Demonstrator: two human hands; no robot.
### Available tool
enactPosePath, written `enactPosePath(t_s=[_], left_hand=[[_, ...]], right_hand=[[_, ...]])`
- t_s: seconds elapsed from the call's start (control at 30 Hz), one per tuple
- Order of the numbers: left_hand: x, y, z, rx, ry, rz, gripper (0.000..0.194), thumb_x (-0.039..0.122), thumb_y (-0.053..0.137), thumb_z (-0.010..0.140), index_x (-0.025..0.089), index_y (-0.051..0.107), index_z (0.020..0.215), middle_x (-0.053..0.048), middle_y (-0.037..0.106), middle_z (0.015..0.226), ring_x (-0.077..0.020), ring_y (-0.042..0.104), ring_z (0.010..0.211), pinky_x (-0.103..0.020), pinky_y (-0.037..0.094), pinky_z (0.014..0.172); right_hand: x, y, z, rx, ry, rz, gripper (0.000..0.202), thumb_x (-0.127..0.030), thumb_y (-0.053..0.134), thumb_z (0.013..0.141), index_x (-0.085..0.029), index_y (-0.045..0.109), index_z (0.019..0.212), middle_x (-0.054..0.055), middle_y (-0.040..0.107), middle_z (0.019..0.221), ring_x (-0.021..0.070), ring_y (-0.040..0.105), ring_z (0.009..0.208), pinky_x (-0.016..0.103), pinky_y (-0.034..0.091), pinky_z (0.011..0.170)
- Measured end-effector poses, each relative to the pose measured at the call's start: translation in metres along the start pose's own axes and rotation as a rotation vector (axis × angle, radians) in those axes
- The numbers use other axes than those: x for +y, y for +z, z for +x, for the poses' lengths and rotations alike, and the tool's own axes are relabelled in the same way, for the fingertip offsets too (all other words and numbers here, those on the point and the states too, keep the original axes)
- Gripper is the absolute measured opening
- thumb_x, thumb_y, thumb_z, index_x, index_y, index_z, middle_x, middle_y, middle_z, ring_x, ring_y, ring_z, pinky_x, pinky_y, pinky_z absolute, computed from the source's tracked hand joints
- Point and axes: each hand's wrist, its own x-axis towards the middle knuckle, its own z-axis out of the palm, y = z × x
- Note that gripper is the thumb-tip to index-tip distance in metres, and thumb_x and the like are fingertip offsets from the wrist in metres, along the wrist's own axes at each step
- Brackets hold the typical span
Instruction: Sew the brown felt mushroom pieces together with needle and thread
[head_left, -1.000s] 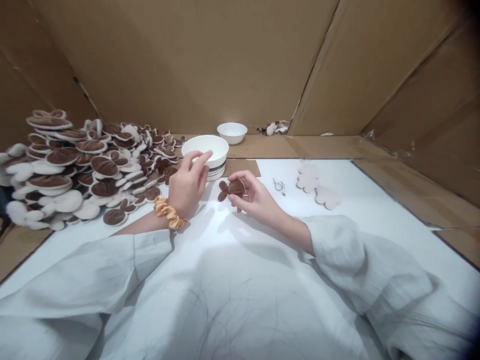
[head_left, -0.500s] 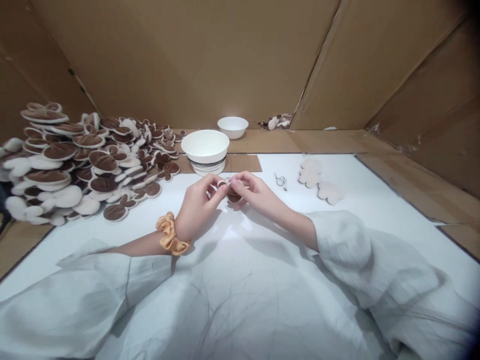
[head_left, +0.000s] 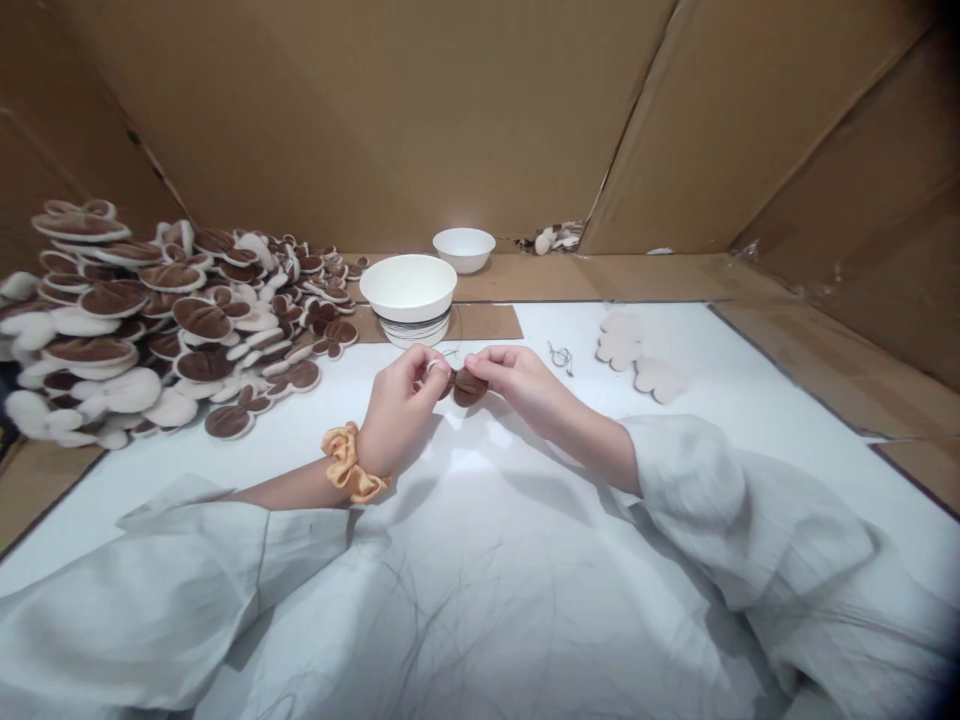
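Observation:
A small brown fabric piece (head_left: 469,388) hangs between my two hands, just in front of the large white bowl (head_left: 409,285). My left hand (head_left: 406,402), with an orange scrunchie (head_left: 351,464) at its wrist, pinches the piece's left part between thumb and fingers. The thumb and forefinger of my right hand (head_left: 517,380) close on its upper right edge. Dark thread is wound round the bowl's lower wall, and a thin strand shows near my fingertips. Whether a needle is there is too small to tell.
At the left lies a tall pile of brown and cream fabric pieces (head_left: 202,318). A smaller white bowl (head_left: 464,250) stands behind the large one. Right of my hands are a tangle of dark thread (head_left: 561,358) and two pale scalloped pieces (head_left: 619,342). Cardboard walls (head_left: 390,120) enclose the table.
My hands have drawn slightly apart at the fingertips, and more of the brown piece shows between them. The view has shifted slightly.

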Motion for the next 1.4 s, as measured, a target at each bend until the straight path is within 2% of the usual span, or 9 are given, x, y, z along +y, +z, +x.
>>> enactPosePath(t_s=[0.1,0.27,0.37,0.47,0.6,0.8,0.9,1.17,1.4], left_hand=[[0.0002,-0.0004,0.001,-0.037,-0.008,-0.027,0.018,0.032,0.045,0.084,0.016,0.05,0.076,0.001,0.053,0.068,-0.0098,0.047,0.06,-0.021,0.038,0.057],[0.003,-0.0026,-0.0006,-0.139,0.076,-0.012,0.024,0.028,0.05,0.082,0.02,0.05,0.105,0.0,0.057,0.08,-0.0117,0.052,0.069,-0.022,0.041,0.061],[0.0024,-0.0033,-0.0013,-0.12,0.13,0.004,0.021,0.022,0.055,0.078,0.02,0.053,0.099,-0.002,0.059,0.091,-0.0127,0.054,0.077,-0.024,0.043,0.068],[-0.0006,-0.0036,-0.0004,-0.043,0.129,0.003,0.015,0.02,0.056,0.077,0.019,0.053,0.091,-0.001,0.058,0.088,-0.012,0.055,0.074,-0.024,0.044,0.069],[-0.002,-0.004,0.0009,-0.006,0.105,0.007,0.012,0.02,0.057,0.075,0.018,0.052,0.086,0.0,0.057,0.082,-0.0114,0.055,0.069,-0.024,0.044,0.065],[0.0017,-0.0023,-0.0006,-0.09,0.046,-0.175,0.008,0.019,0.053,0.079,0.016,0.052,0.087,-0.001,0.058,0.077,-0.0113,0.057,0.07,-0.024,0.046,0.066],[0.0025,-0.0012,-0.0019,-0.105,0.007,-0.248,0.01,0.019,0.051,0.081,0.014,0.052,0.089,-0.002,0.059,0.076,-0.0115,0.058,0.07,-0.024,0.047,0.066],[0.0021,0.0003,-0.0045,-0.104,0.01,-0.243,0.013,0.021,0.054,0.08,0.014,0.054,0.092,-0.004,0.06,0.084,-0.0127,0.06,0.075,-0.025,0.048,0.07],[0.0028,0.0001,-0.0059,-0.103,0.001,-0.182,0.013,0.022,0.055,0.079,0.016,0.055,0.09,-0.003,0.06,0.088,-0.0131,0.061,0.072,-0.025,0.049,0.066]], right_hand=[[-0.0027,0.0026,-0.0013,0.036,-0.022,0.007,0.027,-0.03,0.06,0.076,-0.014,0.051,0.057,-0.002,0.049,0.053,0.0096,0.05,0.053,0.027,0.042,0.059],[-0.0046,0.0032,-0.0016,0.088,-0.011,0.02,0.026,-0.027,0.059,0.077,-0.014,0.049,0.057,-0.002,0.046,0.053,0.0077,0.045,0.051,0.024,0.038,0.052],[-0.0041,0.0006,-0.0002,0.07,-0.018,0.042,0.029,-0.034,0.058,0.078,-0.013,0.051,0.06,-0.003,0.044,0.054,0.007,0.044,0.051,0.024,0.04,0.053],[-0.0029,-0.0023,0.001,0.025,0.008,0.026,0.029,-0.042,0.058,0.077,-0.013,0.056,0.07,0.002,0.053,0.066,0.0096,0.051,0.06,0.024,0.045,0.055],[-0.0019,-0.0019,0.0002,0.009,0.073,-0.039,0.022,-0.027,0.066,0.071,-0.014,0.055,0.085,0.007,0.059,0.085,0.0147,0.058,0.073,0.028,0.051,0.058],[-0.0042,0.0019,-0.0021,0.055,0.038,-0.152,0.008,-0.018,0.06,0.073,-0.013,0.056,0.078,0.002,0.059,0.07,0.009,0.054,0.058,0.023,0.046,0.057],[-0.0052,0.0016,-0.0026,0.051,0.026,-0.17,0.008,-0.015,0.058,0.071,-0.012,0.058,0.078,0.003,0.061,0.071,0.01,0.055,0.064,0.022,0.043,0.057],[-0.0027,-0.0004,-0.0025,0.044,0.023,-0.211,0.004,-0.013,0.055,0.066,-0.013,0.057,0.069,0.0,0.059,0.064,0.0083,0.049,0.056,0.02,0.035,0.05],[-0.0032,0.0005,-0.0053,0.038,-0.016,-0.257,0.003,-0.013,0.051,0.064,-0.013,0.054,0.065,-0.001,0.058,0.062,0.0085,0.047,0.057,0.02,0.032,0.05]])
